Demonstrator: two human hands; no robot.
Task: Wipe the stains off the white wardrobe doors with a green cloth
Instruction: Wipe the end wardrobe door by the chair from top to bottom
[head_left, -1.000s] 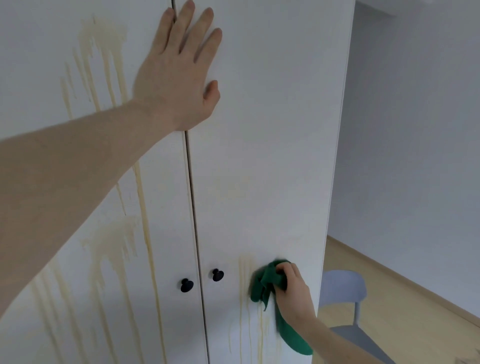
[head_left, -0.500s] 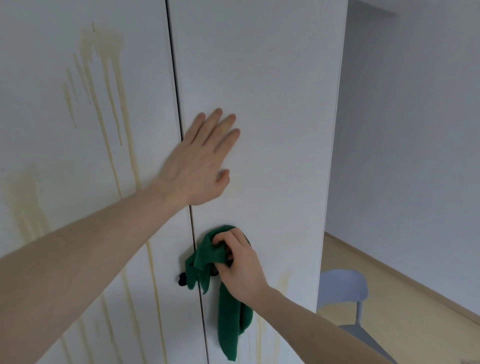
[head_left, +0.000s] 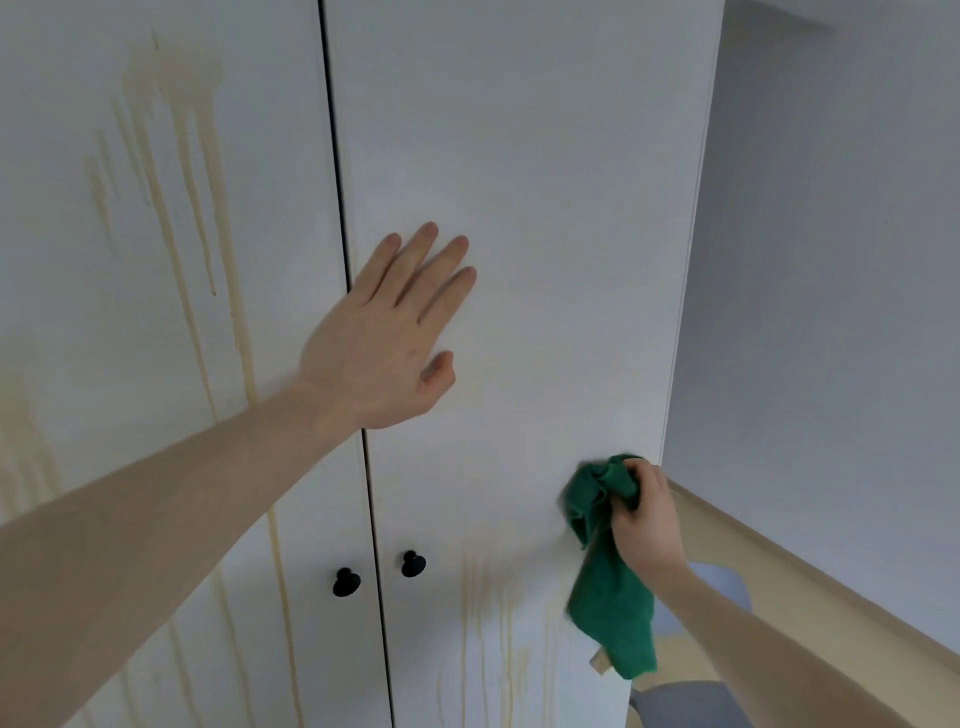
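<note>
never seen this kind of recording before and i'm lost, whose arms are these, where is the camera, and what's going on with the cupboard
There is no machine here. The camera is worn on a person's head and looks forward and down, so the two bare arms reaching in are that person's own.

In front of them stands a white wardrobe with two doors, each with a small black knob. The left hand lies flat, fingers straight, across the seam onto the right door. The right hand grips a bunched green cloth against that door near its right edge, the loose end hanging down.

Yellowish drip stains run down the left door, and a smaller patch sits low on the right door, left of the cloth. A pale chair shows partly behind the right arm.
</note>
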